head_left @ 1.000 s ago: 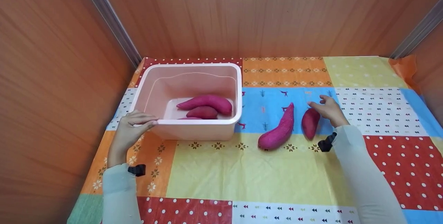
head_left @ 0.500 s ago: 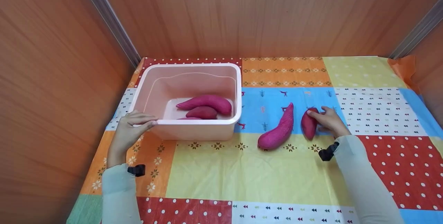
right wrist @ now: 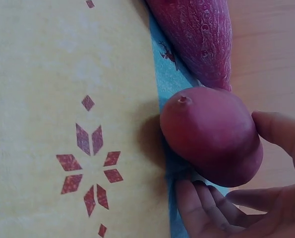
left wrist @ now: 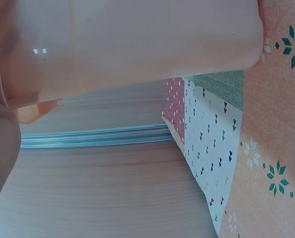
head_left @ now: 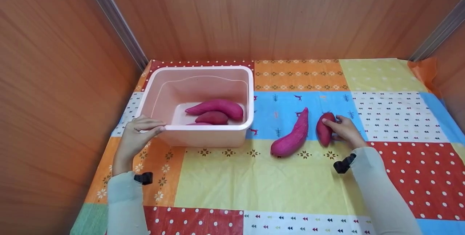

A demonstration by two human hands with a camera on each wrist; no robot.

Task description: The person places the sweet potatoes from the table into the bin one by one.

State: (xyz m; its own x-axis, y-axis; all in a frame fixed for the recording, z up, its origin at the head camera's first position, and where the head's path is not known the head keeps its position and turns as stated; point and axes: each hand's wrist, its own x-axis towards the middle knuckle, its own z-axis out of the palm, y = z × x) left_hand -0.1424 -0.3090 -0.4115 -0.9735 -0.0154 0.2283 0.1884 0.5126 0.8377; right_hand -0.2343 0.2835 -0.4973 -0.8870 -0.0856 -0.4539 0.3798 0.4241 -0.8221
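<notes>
My left hand (head_left: pixel 134 140) grips the near left corner of a pale pink plastic tub (head_left: pixel 207 137), fingers over its rim. In the left wrist view the tub's wall (left wrist: pixel 137 44) fills the top, with part of the hand at the left edge. On the cloth to the right, my right hand (head_left: pixel 347 130) holds a small reddish sweet potato (head_left: pixel 323 133), thumb on one side and fingers on the other. The right wrist view shows its rounded end (right wrist: pixel 211 136) between thumb and fingers. Left of it lies a larger, curved magenta sweet potato (head_left: pixel 290 138).
Inside the tub lie a curved magenta sweet potato (head_left: pixel 221 107), a smaller reddish one (head_left: pixel 212 118) and part of a third (head_left: pixel 199 124), mostly hidden by the near rim. A patchwork-print cloth (head_left: pixel 276 184) covers the table. Wood-grain panels (head_left: pixel 290 17) stand at the back and sides.
My right hand has come down from above the small sweet potato to its right side and taken hold of it. The left hand and the tub have stayed put.
</notes>
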